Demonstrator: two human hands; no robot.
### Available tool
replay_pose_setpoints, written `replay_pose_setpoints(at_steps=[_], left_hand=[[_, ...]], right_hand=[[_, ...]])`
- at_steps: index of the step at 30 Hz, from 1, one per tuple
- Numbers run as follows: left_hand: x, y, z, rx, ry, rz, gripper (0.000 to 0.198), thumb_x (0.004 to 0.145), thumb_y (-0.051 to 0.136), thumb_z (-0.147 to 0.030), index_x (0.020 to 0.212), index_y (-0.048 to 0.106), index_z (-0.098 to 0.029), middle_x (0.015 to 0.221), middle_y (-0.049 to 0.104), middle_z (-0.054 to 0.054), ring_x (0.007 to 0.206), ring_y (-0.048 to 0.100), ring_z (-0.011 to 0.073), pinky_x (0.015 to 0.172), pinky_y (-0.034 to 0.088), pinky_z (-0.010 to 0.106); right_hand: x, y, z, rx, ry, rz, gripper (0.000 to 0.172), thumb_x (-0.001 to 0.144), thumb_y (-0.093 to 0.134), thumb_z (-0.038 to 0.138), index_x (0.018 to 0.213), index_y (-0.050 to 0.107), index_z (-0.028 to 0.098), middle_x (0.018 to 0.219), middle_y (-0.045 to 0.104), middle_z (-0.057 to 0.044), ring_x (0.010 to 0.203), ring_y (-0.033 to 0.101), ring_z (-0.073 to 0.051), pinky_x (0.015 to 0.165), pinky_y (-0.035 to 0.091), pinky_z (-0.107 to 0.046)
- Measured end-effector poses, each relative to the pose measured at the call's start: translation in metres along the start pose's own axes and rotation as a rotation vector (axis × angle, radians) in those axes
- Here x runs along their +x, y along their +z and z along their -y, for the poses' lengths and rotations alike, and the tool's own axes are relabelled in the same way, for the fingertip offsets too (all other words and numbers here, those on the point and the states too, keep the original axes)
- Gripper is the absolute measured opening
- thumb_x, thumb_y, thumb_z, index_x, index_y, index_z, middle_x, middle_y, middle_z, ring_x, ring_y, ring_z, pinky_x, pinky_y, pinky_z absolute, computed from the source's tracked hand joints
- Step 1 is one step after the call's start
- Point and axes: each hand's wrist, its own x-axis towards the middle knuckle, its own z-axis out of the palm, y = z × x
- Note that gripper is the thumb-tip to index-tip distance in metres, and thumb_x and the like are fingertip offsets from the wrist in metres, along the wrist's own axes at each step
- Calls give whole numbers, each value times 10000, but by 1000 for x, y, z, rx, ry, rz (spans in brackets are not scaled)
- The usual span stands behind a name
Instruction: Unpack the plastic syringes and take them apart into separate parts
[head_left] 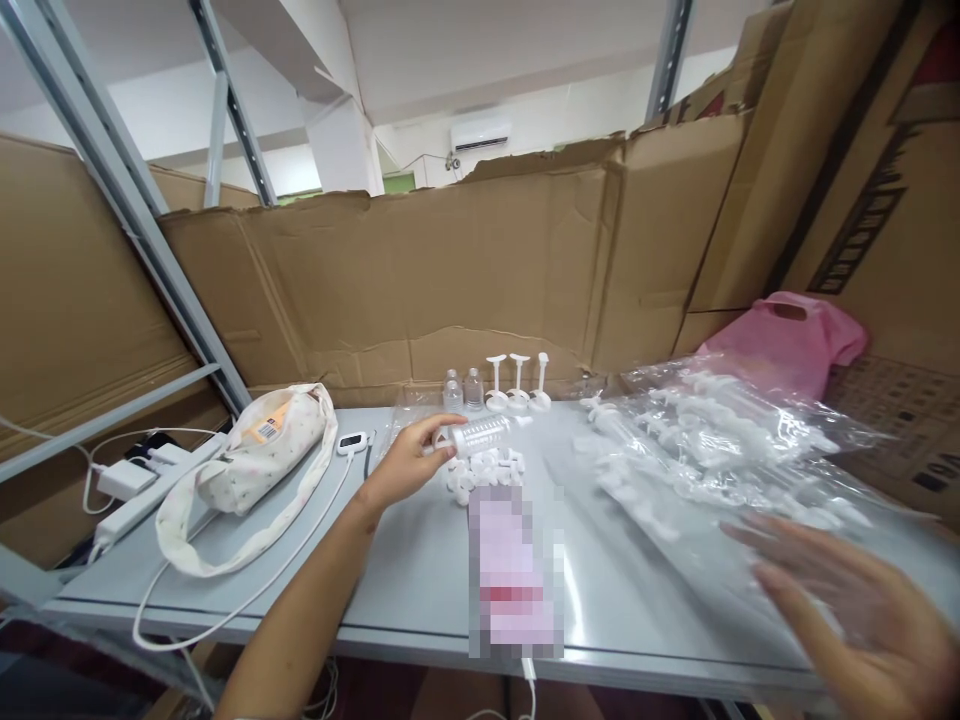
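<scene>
My left hand (416, 457) reaches over the middle of the table, its thumb and fingers closed round the white end of a clear plastic cylinder (484, 434). The cylinder lies sideways, with ridges or marks along it and a narrow white tip at the right. Just below it is a cluster of small white plastic parts (486, 472). At the right front, my right hand (855, 610) is blurred by motion, thumb and fingers apart, nothing visible in it. It is nearest to a clear plastic bag (720, 430) of white plastic parts.
Behind stand two clear bottles (473, 388) and several white T-topped stands (518, 382). A pixelated pink object (514, 570) with a cable lies at the front. A fabric bag (259, 450), a small white device (352, 442) and a power strip (150, 485) are left. Cardboard (420, 280) walls the back.
</scene>
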Motion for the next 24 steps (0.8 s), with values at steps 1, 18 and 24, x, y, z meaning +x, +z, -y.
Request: replay_pose_setpoints(at_steps=[1, 18, 24], left_hand=[[0, 1, -1, 14, 5, -1, 363, 814, 544, -201, 1171, 608, -226, 916, 614, 19, 769, 479, 141, 741, 402, 261], [-11, 0, 2, 24, 85, 30, 352, 848, 508, -165, 1180, 583, -253, 1266, 594, 30, 1070, 547, 178, 892, 415, 303], [-12, -1, -11, 48, 66, 22, 343, 828, 540, -190, 1165, 594, -232, 1093, 649, 33, 825, 537, 144, 755, 435, 275]], right_hand=[[-4, 4, 6, -73, -90, 32, 380, 823, 574, 414, 1171, 551, 263, 1093, 687, -101, 966, 670, -329, 827, 549, -472], [6, 26, 41, -489, -640, 668, 923, 743, 633, 560, 1503, 190, 284, 1450, 428, -90, 1286, 445, -343, 878, 540, -452], [60, 59, 90, -434, -693, 415, 571, 909, 484, 399, 1442, 328, 266, 1391, 501, -101, 1232, 503, -299, 946, 467, -468]])
